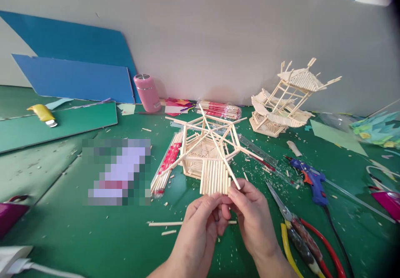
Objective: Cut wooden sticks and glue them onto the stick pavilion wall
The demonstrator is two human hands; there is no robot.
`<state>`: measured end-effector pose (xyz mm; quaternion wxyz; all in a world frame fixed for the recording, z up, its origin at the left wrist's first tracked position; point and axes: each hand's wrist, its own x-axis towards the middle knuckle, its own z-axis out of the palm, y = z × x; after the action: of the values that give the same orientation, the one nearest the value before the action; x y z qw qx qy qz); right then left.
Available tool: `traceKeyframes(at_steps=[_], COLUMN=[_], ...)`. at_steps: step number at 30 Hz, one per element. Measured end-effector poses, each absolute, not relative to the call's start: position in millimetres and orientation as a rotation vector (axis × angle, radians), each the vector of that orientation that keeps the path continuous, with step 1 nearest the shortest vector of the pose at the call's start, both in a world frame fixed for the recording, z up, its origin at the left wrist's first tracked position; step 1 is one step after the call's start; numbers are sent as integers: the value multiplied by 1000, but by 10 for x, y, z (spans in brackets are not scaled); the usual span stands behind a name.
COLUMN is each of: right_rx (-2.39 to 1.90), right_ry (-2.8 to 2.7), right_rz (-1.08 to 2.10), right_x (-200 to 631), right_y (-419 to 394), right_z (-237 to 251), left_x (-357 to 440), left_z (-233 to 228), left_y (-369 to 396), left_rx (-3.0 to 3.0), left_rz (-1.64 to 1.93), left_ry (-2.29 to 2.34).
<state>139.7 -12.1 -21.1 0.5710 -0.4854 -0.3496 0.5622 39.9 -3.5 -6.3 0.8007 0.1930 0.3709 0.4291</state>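
Observation:
My left hand [200,222] and my right hand [251,215] meet at the near middle of the green mat. Together they pinch a flat panel of wooden sticks [214,177] glued side by side, held upright by its lower edge. Just behind the panel stands a six-sided stick frame [204,145] with long crossing sticks on top. A packet of sticks in clear wrap [167,161] lies to the left of the frame.
A finished stick pavilion [286,99] stands at the back right. A blue glue gun [308,177], scissors [281,205] and red-and-yellow pliers [304,246] lie right of my hands. A pink cup [146,91], blue boards [75,78] and a yellow cutter [43,113] sit at the back left.

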Motion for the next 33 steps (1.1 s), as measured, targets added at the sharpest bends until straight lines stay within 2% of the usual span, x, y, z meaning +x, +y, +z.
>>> traceKeyframes(at_steps=[5, 8, 12, 18, 23, 33], right_rx=[-1314, -1497, -1722, -1914, -1994, -1879], right_ry=[-972, -1102, -1235, -1446, -1561, -1514], right_rz=[1162, 1067, 905, 701, 600, 673], right_x=[1591, 1791, 2024, 2147, 2113, 2109], right_y=[-262, -378, -463, -503, -506, -521], right_z=[-286, -372, -502, -622, -633, -473], left_x=[201, 40, -72, 61, 266, 312], left_z=[-152, -255, -411, -459, -388, -325], left_y=[-102, -111, -78, 6, 95, 131], left_rx=[655, 1112, 1825, 2446, 2555, 2276], left_rz=[795, 700, 585, 216, 54, 207], left_ry=[978, 1154, 1132, 1159, 1170, 1260])
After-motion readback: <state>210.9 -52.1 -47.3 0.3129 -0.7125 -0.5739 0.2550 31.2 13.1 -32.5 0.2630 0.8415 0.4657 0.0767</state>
